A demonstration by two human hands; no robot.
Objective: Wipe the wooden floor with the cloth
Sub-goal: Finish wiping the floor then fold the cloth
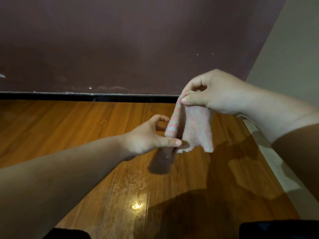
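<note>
A small fuzzy cloth (195, 128), pink with pale stripes, hangs in the air above the wooden floor (82, 128). My right hand (212, 92) pinches its top corner between thumb and fingers. Lower and to the left, my left hand (148, 137) pinches the cloth's lower left edge, thumb stretched toward it. The cloth hangs folded and does not touch the floor. Its shadow falls on the boards just below my left hand.
A dark purple wall (120, 49) with a black skirting strip (86, 97) bounds the floor at the back. A pale wall (290, 49) and a light ledge (269, 161) run along the right. A bright light glare (137, 206) shines on the boards near me.
</note>
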